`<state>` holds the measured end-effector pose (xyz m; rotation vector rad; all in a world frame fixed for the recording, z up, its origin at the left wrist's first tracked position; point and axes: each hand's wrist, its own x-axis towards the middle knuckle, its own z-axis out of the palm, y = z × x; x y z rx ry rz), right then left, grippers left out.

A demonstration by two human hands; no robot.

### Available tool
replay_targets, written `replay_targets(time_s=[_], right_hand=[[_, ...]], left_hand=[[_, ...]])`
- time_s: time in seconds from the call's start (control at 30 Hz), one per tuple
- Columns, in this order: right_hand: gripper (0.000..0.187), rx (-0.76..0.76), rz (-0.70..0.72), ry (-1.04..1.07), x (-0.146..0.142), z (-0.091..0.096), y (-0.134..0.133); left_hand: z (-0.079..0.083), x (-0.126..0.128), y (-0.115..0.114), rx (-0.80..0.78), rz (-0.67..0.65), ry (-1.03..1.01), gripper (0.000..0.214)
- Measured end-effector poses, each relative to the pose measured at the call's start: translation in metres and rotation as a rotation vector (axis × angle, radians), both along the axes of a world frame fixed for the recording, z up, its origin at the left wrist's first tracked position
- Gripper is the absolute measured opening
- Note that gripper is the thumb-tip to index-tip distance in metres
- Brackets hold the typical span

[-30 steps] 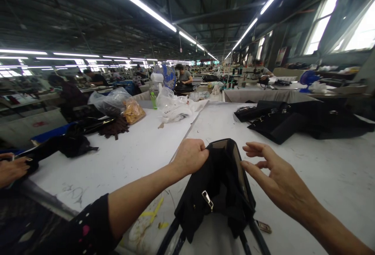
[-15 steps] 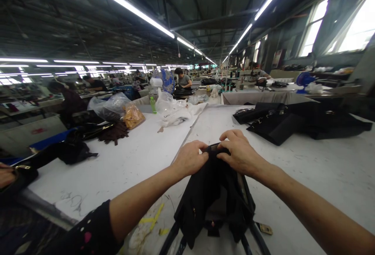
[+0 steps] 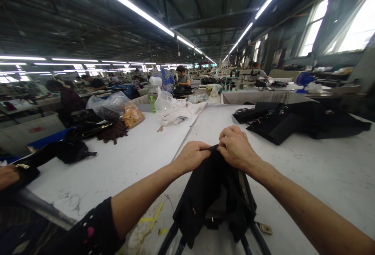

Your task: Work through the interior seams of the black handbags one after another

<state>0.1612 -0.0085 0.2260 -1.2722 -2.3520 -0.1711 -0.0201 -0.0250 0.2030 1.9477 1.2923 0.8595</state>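
Note:
A black handbag (image 3: pixel 202 192) stands on the white table right before me, its dark straps hanging toward my body. My left hand (image 3: pixel 193 155) pinches the bag's far top edge, thumb on the near side. Close beside it, my right hand (image 3: pixel 235 145) grips the same edge with curled fingers. Small gold-coloured metal fittings show on the bag's near side. Part of the far rim is hidden behind my fingers.
Black bag pieces (image 3: pixel 281 120) lie at the right. White plastic bags (image 3: pixel 172 110), a green bottle (image 3: pixel 152 104) and an orange bundle (image 3: pixel 133 115) sit farther back. At the left edge, another person's hand (image 3: pixel 8 176) holds black material. A small metal-and-dark object (image 3: pixel 265 228) lies near the bag.
My right hand's fingers have closed in on the bag's top edge, which is now pinched together more tightly. My left hand has stayed nearly in place.

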Motion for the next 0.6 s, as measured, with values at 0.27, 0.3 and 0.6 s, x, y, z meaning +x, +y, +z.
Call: replay_targets(time_s=[0.27,0.3,0.6], right_hand=[[0.017,0.041,-0.008,0.026,-0.004,-0.006,0.005],[0.015,0.057,-0.011,0.030,-0.005,-0.007,0.006],[0.022,0.049,0.032,0.413,0.031,-0.016,-0.020]], left_hand=[[0.003,0.009,0.008,0.065,0.085,0.084,0.023],[0.005,0.012,0.010,0.077,0.120,0.108,0.022],[0.014,-0.027,0.007,0.191,0.486,0.216,0.016]])
